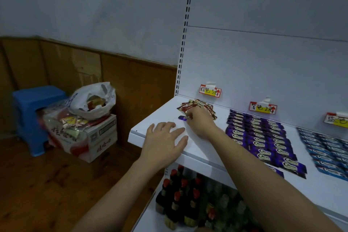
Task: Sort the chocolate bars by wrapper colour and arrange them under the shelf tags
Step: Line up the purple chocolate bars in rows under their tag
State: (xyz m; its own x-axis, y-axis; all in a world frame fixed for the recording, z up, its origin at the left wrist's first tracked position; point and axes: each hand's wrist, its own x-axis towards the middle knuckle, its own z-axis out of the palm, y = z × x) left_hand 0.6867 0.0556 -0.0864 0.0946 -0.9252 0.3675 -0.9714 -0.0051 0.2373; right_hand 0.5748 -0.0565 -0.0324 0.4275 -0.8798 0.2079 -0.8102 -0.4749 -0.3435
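A loose heap of brown-wrapped chocolate bars [194, 106] lies at the back left of the white shelf [162, 118], under the brown tag [210, 91]. My right hand [200, 123] reaches into that heap, its fingers curled on the bars; a single purple bar [183, 118] sticks out by its fingertips. My left hand [165, 140] rests flat on the shelf with fingers spread. Purple bars [261, 137] lie in neat rows under the purple tag [263, 107]. Blue bars [327, 150] are lined up under the blue tag [337, 120] at the right edge.
Dark bottles with red caps [180, 194] stand on the lower shelf. On the wooden floor to the left sit a blue plastic stool [32, 107], a cardboard box [98, 137] and a white plastic bag [94, 100] holding more snacks.
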